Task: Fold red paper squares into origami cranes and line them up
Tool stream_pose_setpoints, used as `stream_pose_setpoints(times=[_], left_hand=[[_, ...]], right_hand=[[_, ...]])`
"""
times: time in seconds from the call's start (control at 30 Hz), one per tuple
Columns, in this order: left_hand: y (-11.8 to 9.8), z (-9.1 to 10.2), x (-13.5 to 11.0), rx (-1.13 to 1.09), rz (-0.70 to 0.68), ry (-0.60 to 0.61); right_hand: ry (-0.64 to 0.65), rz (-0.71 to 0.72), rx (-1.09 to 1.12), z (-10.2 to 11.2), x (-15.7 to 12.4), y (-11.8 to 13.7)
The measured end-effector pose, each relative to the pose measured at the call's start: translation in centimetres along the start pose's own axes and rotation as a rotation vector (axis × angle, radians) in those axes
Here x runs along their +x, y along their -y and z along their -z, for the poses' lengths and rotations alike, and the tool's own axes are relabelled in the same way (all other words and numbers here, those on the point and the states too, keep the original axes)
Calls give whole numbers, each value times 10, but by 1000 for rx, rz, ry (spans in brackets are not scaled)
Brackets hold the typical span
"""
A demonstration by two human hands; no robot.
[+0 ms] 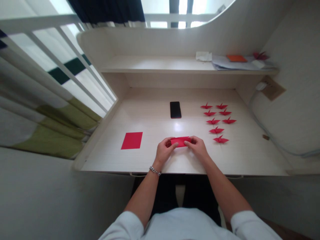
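Both of our hands meet just past the near edge of the desk (150, 160). Our left hand (164, 150) is curled over the left end of a folded red paper (180, 141), gripping it with bent fingers. Our right hand (199, 147) pinches the right end the same way. The strip spans the gap between them, and we cannot tell whether it touches the wood. A chain bracelet (155, 171) circles the left wrist.

Well out to the left of the left hand lies a flat red sheet (132, 140). Straight beyond both hands rests a black phone (175, 109), its screen dark. Beyond the right hand and to its right stand eight red paper cranes (213, 121) in loose rows. A brown tag (273, 88) on the wall far to the right is too small for us to read.
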State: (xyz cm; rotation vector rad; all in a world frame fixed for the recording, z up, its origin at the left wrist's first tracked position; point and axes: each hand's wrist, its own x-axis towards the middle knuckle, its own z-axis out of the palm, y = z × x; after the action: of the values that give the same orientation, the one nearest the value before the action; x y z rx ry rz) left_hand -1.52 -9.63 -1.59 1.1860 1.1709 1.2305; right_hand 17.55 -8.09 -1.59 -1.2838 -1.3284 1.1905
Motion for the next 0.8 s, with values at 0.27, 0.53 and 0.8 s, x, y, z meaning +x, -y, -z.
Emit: stream_pose_setpoints(times=[0.27,0.53,0.8], left_hand=[[3,1,0,87,-3,-13],[-2,5,0,74,19,62],[-5,4,0,113,-1,42]], right_hand=[[32,44,-17,4,3,-3],[27,57,-131,6,6,-2],[12,48,-135,6,5,-4]])
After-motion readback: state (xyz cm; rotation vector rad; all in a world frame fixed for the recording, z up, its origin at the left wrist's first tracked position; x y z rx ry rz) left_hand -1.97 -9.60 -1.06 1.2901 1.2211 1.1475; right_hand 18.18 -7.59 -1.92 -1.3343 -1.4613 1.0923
